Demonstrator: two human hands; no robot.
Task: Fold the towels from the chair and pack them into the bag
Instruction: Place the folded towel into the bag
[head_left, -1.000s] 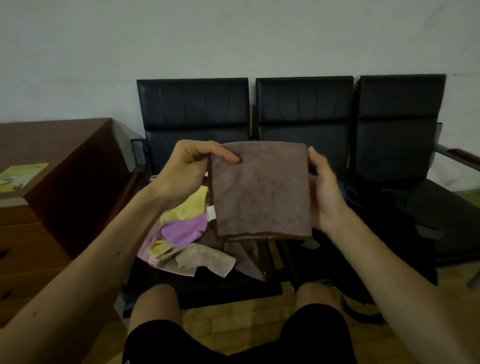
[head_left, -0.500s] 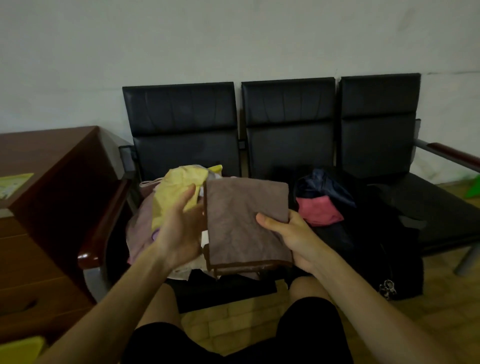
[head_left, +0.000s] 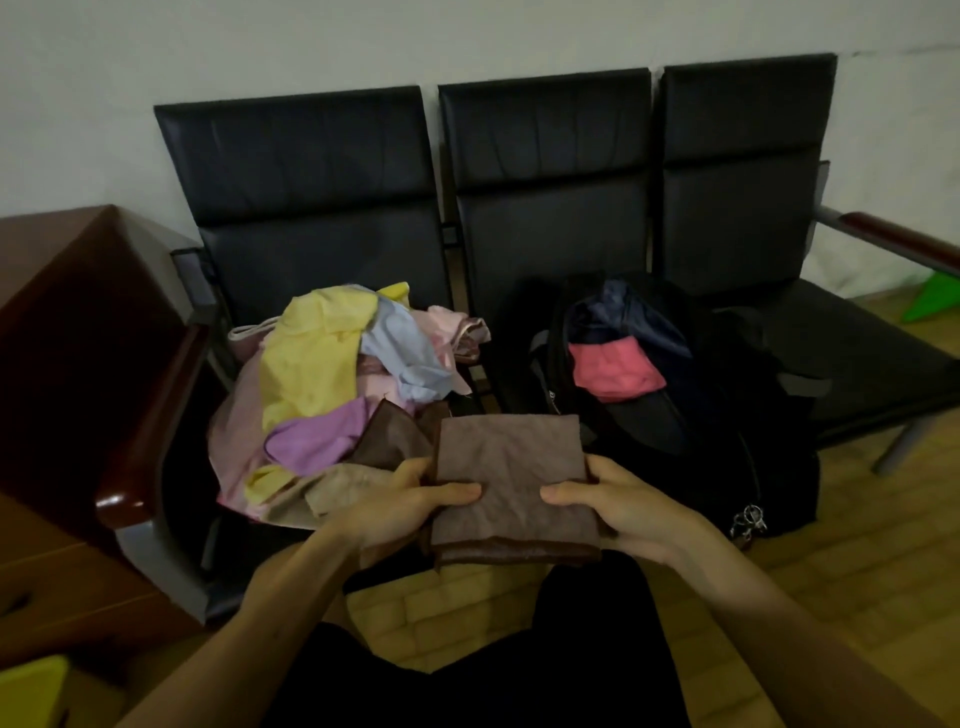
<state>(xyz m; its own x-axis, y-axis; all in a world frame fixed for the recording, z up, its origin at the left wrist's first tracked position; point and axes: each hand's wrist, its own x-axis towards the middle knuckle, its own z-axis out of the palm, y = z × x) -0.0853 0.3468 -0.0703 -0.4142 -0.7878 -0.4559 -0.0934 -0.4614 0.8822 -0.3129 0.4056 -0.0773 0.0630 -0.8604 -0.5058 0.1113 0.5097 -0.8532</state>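
Observation:
A folded brown towel (head_left: 511, 483) lies flat between both hands, low in front of the chairs. My left hand (head_left: 410, 506) grips its left edge with the thumb on top. My right hand (head_left: 618, 506) grips the right edge the same way. A heap of loose towels (head_left: 332, 384) in yellow, blue, pink, purple and tan covers the left chair seat. On the middle seat stands an open black bag (head_left: 691, 431) with a red towel (head_left: 613, 371) showing inside.
Three joined black chairs (head_left: 550, 171) stand against the wall. A dark wooden cabinet (head_left: 67, 332) sits at the left, next to the chair's armrest (head_left: 150, 431). Wooden floor lies below, and my knees in black shorts are at the bottom.
The brown towel has come down from chest height to just above my lap, now lying flat. My left hand let go briefly and grips its left edge again.

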